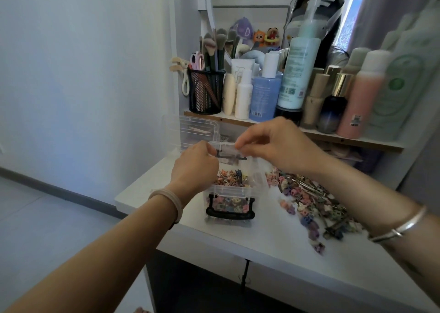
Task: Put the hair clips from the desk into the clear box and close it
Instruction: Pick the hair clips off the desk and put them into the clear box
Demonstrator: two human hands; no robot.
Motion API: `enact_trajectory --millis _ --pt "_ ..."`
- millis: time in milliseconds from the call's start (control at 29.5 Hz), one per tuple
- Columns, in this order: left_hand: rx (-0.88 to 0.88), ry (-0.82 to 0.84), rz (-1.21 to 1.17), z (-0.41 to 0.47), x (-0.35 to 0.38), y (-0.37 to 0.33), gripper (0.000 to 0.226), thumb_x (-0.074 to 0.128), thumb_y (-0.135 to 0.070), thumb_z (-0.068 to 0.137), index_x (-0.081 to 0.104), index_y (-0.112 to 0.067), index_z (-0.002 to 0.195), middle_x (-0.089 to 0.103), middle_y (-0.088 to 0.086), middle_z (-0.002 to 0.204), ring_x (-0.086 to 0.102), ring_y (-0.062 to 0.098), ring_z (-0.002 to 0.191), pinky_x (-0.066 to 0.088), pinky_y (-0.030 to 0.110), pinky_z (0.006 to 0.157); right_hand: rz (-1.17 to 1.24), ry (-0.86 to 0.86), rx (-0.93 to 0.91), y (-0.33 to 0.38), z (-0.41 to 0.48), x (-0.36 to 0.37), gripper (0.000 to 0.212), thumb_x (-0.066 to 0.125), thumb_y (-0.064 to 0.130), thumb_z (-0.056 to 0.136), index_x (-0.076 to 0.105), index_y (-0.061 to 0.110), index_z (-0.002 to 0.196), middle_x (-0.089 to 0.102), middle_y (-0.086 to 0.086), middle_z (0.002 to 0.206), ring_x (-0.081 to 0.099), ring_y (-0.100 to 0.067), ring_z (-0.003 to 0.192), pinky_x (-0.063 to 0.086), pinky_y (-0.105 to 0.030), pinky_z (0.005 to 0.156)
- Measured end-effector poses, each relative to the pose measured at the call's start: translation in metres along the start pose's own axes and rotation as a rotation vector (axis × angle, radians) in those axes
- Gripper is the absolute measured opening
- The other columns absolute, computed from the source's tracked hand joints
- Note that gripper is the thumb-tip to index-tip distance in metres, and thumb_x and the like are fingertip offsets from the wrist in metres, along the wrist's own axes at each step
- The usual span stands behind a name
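1. We have both hands at the far edge of the clear box. It sits on the desk with its black latch on the near side, facing us.
2. Our left hand has its fingers curled in and pinches the left end of the lid. Our right hand pinches the right end between thumb and fingertips. The lid stands raised above the box's far rim.
3. The hair clips lie heaped on the desk just right of the box, and more show inside it. We judge the filling far from done, so the lid should go back, not down.
4. To do this well, we should move both ends of the lid together so the thin plastic does not twist. We tip it toward the far side until it stays open by itself.
5. We should pull gently, since the light box looks likely to slide or tip and spill what it holds.
6. Another clear container stands just beyond on the far left, and the lid should swing clear of it.
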State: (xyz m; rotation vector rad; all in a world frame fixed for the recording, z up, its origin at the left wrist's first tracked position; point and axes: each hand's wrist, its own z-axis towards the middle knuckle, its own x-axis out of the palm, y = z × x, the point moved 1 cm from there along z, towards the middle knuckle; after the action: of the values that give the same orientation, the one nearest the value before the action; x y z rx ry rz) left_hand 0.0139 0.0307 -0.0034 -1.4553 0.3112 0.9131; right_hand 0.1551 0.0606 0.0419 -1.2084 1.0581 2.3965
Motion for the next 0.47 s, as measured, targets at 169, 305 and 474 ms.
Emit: enact_trajectory --millis 169,305,474 --pt "-0.027 -0.038 -0.023 0.001 -0.004 0.003 0.035 0.035 -0.005 0.087 0.057 -0.014 0.112 0.057 0.007 0.117 0.056 0.03 0.102 0.047 0.042 0.092 0.087 -0.013 0.226 -0.03 0.003 -0.002 0.017 0.057 0.006 0.088 0.063 0.02 0.096 0.068 0.005 0.09 0.065 -0.013 0.077 0.055 -0.03 0.078" --pt "-0.051 -0.046 -0.015 0.005 -0.008 0.005 0.035 0.036 -0.005 0.087 0.057 -0.014 0.113 0.057 0.009 0.12 0.054 0.031 0.106 0.045 0.043 0.095 -0.202 0.211 0.372 -0.068 0.0 0.011 0.043 0.06 0.006 0.085 0.055 0.016 0.126 0.059 -0.004 0.127 0.056 -0.009 0.097 0.046 -0.021 0.082" --pt "-0.038 -0.025 -0.001 0.01 -0.008 0.006 0.035 0.035 -0.006 0.088 0.056 -0.014 0.114 0.057 0.008 0.12 0.056 0.03 0.105 0.046 0.044 0.095 -0.463 0.449 0.39 -0.088 0.001 0.037 0.05 0.056 0.008 0.085 0.048 0.019 0.133 0.055 -0.005 0.129 0.051 -0.02 0.118 0.042 -0.023 0.091"
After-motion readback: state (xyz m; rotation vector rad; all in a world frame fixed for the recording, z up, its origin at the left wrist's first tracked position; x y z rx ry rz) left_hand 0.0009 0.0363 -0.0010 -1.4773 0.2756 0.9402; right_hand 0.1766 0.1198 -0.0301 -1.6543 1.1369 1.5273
